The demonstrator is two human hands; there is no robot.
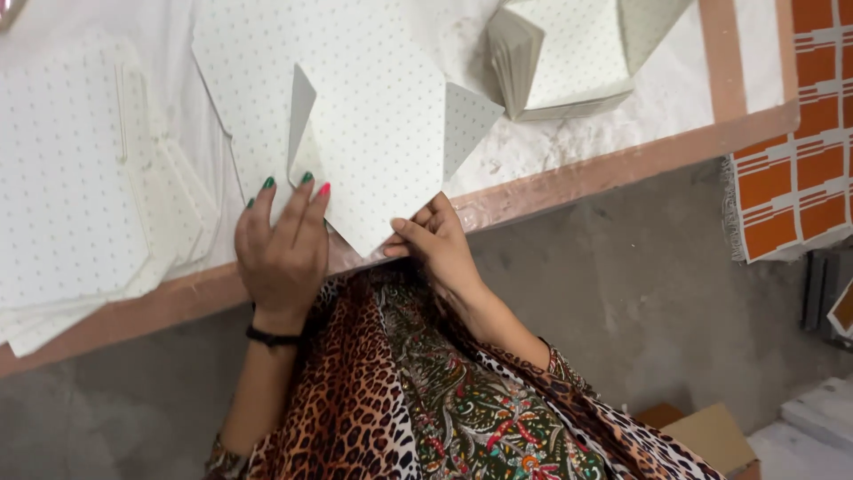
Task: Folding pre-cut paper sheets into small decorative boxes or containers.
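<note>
- At the far left we see a fanned stack of dotted white sheets (71, 196) lying flat on the white worktop (675, 80), its lower edges reaching out over the worktop's brown front border (622, 160).
- Next comes our left hand (283, 244), with a black band on the wrist. It lies palm down, fingers spread and flat, pressing on the left part of the dotted sheet; it grips nothing. The nails are painted green, one pink.
- Under and beside that hand is the folded dotted sheet (382, 142), a pale card piece with small dots. It lies on the worktop with its lower point hanging just over the brown border, between our two hands. A narrow flap stands up on its left side and a triangular flap sticks out on its right.
- A larger dotted sheet (240, 53) lies beneath it, reaching toward the top edge of the view.
- Our right hand (435, 244) is curled at the lower tip of the folded sheet, thumb and fingertips pinching its edge at the border.
- Below the hands we see leopard-print and floral cloth over our lap.
- Farther right, well apart from the hands, a bundle of folded dotted pieces (560, 58) rests on the worktop, with white dust around it.
- At the far right edge hang orange and white printed sheets (795, 169); a brown cardboard box (711, 436) sits on the grey floor in the lower right.
</note>
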